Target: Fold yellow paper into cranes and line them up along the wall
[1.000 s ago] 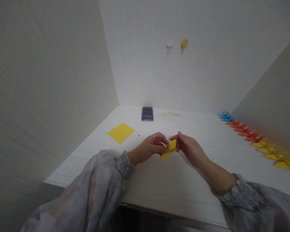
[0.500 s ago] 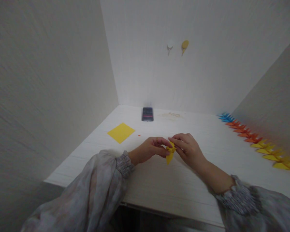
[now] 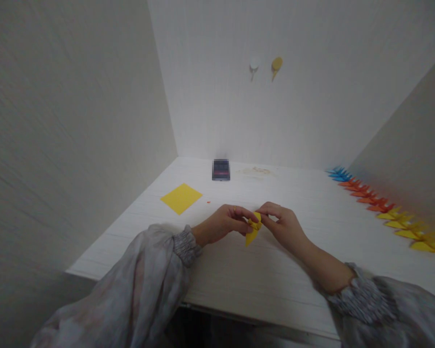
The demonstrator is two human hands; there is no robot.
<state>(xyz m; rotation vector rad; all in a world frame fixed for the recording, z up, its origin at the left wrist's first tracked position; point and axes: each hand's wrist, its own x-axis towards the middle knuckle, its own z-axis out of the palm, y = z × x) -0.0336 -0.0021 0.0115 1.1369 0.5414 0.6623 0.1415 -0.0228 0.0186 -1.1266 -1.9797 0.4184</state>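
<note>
A small folded yellow origami crane [image 3: 253, 234] is held up just above the white table, its lower point slanting down to the left. My left hand [image 3: 229, 224], with a ring on one finger, pinches its left side between thumb and fingers. From the other side, my right hand [image 3: 282, 224] grips its upper right part with the fingertips closed. The fingers cover some of the folds. Flat on the table to the left lies a square sheet of yellow paper [image 3: 181, 198].
Along the right wall runs a row of folded paper cranes: blue [image 3: 340, 174], orange-red [image 3: 366, 195] and yellow [image 3: 413, 231]. A dark box-like object [image 3: 221, 170] stands at the back wall. An orange scrap [image 3: 209, 202] lies near the sheet. Two hooks, white [image 3: 253, 64] and yellow [image 3: 277, 64], hang above.
The folded paper's lower point has swung a little to the left. My right hand has turned slightly, its fingers curling closer together at the paper's upper edge.
</note>
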